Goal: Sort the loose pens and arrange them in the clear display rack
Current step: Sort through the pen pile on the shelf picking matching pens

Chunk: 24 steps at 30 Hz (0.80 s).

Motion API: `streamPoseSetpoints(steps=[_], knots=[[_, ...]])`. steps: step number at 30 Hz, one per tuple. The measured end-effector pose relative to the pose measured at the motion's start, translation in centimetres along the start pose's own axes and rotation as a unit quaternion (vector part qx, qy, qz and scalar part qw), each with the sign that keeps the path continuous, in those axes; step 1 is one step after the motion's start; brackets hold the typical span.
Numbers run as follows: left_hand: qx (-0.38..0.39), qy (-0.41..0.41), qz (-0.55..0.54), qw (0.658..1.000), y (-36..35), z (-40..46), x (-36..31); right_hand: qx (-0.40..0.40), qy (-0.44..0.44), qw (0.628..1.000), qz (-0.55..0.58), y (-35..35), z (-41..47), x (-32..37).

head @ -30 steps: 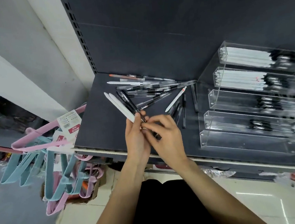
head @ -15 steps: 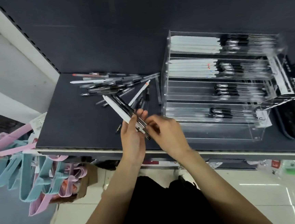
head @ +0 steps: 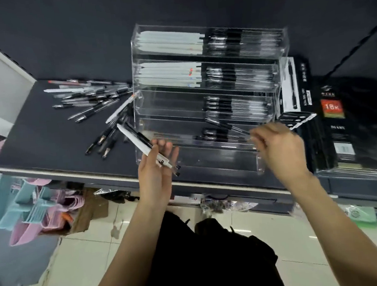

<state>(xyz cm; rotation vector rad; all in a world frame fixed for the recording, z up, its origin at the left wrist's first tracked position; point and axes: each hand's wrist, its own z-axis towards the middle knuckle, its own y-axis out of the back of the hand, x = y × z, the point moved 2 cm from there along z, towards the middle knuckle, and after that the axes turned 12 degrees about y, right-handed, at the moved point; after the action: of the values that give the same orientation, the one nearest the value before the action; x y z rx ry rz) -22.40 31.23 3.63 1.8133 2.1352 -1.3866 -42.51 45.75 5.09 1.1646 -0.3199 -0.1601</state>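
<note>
A clear tiered display rack (head: 210, 163) stands on the dark shelf, its upper tiers filled with white and black pens. Loose pens (head: 92, 98) lie fanned out to its left. My left hand (head: 156, 168) grips a small bundle of pens (head: 137, 140), white and black, just in front of the rack's left corner. My right hand (head: 276, 145), blurred, is at the right end of a lower tier; its fingers pinch the end of a thin black pen (head: 229, 126) that lies slanted over that tier.
Black boxed goods (head: 333, 118) stand right of the rack. Pink and blue plastic hangers (head: 28, 202) hang below the shelf's left end. The shelf's pale front edge (head: 71, 174) runs under both hands. Litter lies on the tiled floor.
My right hand has left the bundle and moved right to the rack's lower tier with one black pen. My left hand keeps the rest. The view has swung right.
</note>
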Motion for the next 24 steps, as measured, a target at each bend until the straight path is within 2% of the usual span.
streamPoseSetpoints(steps=[3,6,12,16,21,24], knots=[[-0.003,0.015,0.028,0.999,-0.2,-0.6,1.3,0.055,0.097,0.990,-0.084,-0.9,0.8,-1.8],[-0.003,0.030,0.047,0.998,-0.7,-1.0,2.1,0.099,0.152,0.972,-0.148,-1.6,1.7,-2.2],[0.014,0.046,0.081,0.996,-1.2,-1.9,3.6,0.069,0.238,0.955,-0.163,-2.1,1.5,-2.7],[-0.009,0.047,0.092,0.995,-1.1,-2.0,4.0,0.094,0.241,0.943,-0.210,-2.2,1.4,-2.4],[-0.038,0.049,0.138,0.988,-0.6,-2.1,4.3,0.149,0.202,0.932,-0.260,-2.7,2.2,-1.1],[-0.028,0.056,0.132,0.989,-0.7,-2.1,4.4,0.143,0.173,0.943,-0.246,-2.6,2.4,-0.9]])
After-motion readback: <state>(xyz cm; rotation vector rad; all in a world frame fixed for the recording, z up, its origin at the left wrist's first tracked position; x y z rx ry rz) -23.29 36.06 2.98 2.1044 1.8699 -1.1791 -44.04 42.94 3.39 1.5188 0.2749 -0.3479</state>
